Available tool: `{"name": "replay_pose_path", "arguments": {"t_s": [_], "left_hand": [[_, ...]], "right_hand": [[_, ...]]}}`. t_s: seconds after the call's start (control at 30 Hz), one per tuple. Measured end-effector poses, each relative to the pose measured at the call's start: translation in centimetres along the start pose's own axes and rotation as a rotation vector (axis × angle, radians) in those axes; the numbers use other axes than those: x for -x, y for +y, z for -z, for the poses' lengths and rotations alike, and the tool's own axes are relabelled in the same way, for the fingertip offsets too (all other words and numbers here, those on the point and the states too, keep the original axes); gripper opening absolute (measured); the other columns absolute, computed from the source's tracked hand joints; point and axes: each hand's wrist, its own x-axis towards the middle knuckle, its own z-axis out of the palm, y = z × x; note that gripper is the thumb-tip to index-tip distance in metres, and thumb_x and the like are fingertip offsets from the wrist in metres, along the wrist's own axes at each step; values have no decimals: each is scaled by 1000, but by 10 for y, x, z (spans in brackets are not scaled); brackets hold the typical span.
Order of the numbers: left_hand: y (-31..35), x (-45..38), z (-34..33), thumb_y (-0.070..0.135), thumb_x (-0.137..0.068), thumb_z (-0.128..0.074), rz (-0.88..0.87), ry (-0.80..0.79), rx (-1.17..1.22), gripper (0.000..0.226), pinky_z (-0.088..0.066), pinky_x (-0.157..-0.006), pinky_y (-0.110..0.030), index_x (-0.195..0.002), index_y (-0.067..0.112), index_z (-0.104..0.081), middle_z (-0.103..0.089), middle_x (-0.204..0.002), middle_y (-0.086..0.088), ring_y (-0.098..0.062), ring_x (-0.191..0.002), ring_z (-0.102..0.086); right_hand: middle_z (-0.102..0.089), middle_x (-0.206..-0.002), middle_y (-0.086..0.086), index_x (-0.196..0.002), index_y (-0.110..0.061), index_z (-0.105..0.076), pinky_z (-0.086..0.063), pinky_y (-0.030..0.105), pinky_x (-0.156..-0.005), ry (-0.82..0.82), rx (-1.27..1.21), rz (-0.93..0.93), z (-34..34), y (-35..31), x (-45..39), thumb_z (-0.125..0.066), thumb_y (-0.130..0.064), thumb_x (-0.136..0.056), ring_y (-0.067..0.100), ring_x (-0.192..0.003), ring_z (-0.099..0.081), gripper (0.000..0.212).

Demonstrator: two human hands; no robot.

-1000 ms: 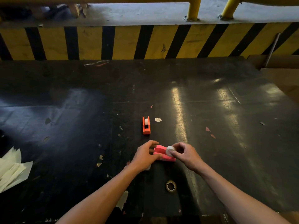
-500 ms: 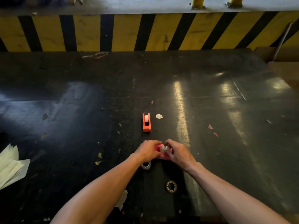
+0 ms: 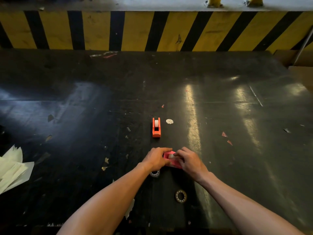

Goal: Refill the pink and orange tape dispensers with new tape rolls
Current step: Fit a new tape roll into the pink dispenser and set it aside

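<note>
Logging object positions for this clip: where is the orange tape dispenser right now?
In the head view, the orange tape dispenser stands alone mid-table, just beyond both hands and the pink dispenser, untouched.

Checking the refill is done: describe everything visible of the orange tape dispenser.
The orange tape dispenser is a small plastic-looking block, standing upright on the dark table, beyond both hands and untouched. A whitish tape roll sits in its far end; the near end is lower. A small white disc lies just right of it, apart.

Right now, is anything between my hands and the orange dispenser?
Nothing visible. The orange dispenser stands just beyond both hands, left hand and right hand, which hold the pink dispenser; only bare table lies between.
</note>
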Motion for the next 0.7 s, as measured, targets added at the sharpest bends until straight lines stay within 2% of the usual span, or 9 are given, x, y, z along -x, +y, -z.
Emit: {"name": "replay_pose_path", "arguments": {"t_s": [0.13,0.17,0.27,0.3,0.37,0.47,0.57,0.7], "left_hand": [[1,1,0,26,-87,-76,4,11,0,65,-45,-113,-47,-147,29,-50,-58,-145,-4,-24,-133,-55],[1,2,0,28,-87,-76,2,8,4,65,-45,-112,-48,-147,30,-50,-58,-145,-4,-25,-133,-55],[2,4,2,36,-85,-74,-25,-2,30,66,-46,-111,-49,-146,32,-50,-59,-144,-2,-23,-132,-55],[1,5,1,38,-85,-74,-42,-2,43,65,-47,-110,-49,-145,33,-50,-59,-143,0,-22,-132,-55],[2,7,1,37,-86,-73,-64,9,53,59,-49,-108,-46,-142,35,-54,-61,-140,2,-18,-129,-56],[3,7,-2,37,-88,-73,-78,59,44,44,-52,-102,-42,-131,37,-63,-67,-129,6,-14,-120,-61],[4,9,-5,35,-89,-73,-78,122,38,32,-54,-98,-42,-121,39,-69,-71,-121,6,-14,-114,-64],[6,11,-7,30,-90,-73,-77,132,26,35,-53,-102,-43,-124,35,-68,-68,-129,2,-17,-120,-61]], "right_hand": [[-60,-90,8,-97,-9,-68,-53,41,-70,-32,33,-15,0,-5,0,-65,-19,-87,29,-80,-63,14],[-60,-90,8,-98,-10,-70,-54,39,-72,-40,12,-36,1,-4,-1,-66,-19,-87,29,-81,-64,15],[-59,-92,2,-108,-15,-75,-44,21,-75,-47,-113,-172,5,-4,-4,-70,-24,-88,19,-87,-63,23],[-60,-92,0,-108,-16,-75,-41,19,-75,-39,-158,-230,6,-5,-4,-71,-28,-87,16,-88,-62,25],[-67,-94,-2,-105,-18,-77,-45,23,-79,-18,-287,-350,7,-5,-3,-72,-32,-86,14,-91,-63,24],[-74,-97,1,-96,-19,-77,-53,28,-84,8,-456,-487,8,-9,-3,-74,-19,-83,16,-95,-68,13],[-74,-86,0,-81,-24,-74,-53,26,-73,68,-460,-554,12,-11,-1,-71,-9,-81,16,-84,-68,15],[-73,-76,1,-71,-23,-72,-54,30,-65,105,-483,-661,17,1,3,-67,-4,-81,17,-73,-67,23]]}}
